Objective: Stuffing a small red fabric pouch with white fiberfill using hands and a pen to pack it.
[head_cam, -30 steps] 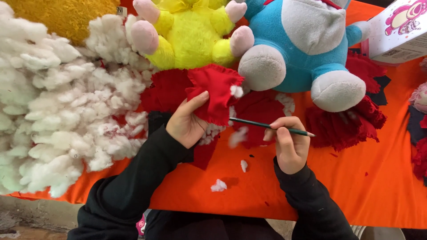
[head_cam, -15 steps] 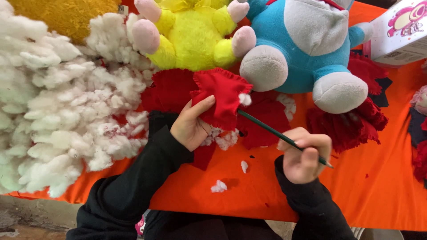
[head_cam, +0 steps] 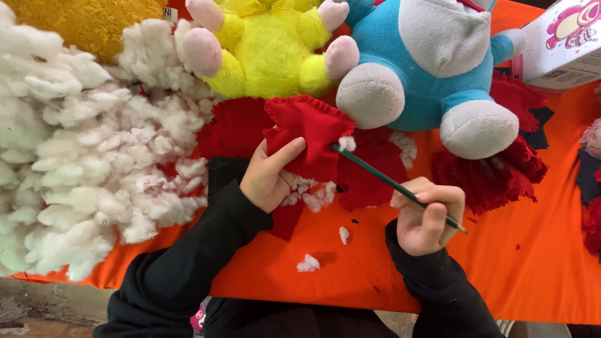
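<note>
left hand [head_cam: 270, 176] pinches a red fabric piece [head_cam: 310, 141] at centre frame, thumb on its front, white stuffing poking out at its 3 o'clock edge. right hand [head_cam: 427, 216] at 4 o'clock is closed around a green pencil [head_cam: 395, 184], tip pushed into that opening. loose white stuffing pile [head_cam: 81, 150] at 9 o'clock; yellow plush toy [head_cam: 269, 47] at 12, blue plush toy [head_cam: 426, 62] at 1, all on orange table cover [head_cam: 538, 269].
</note>
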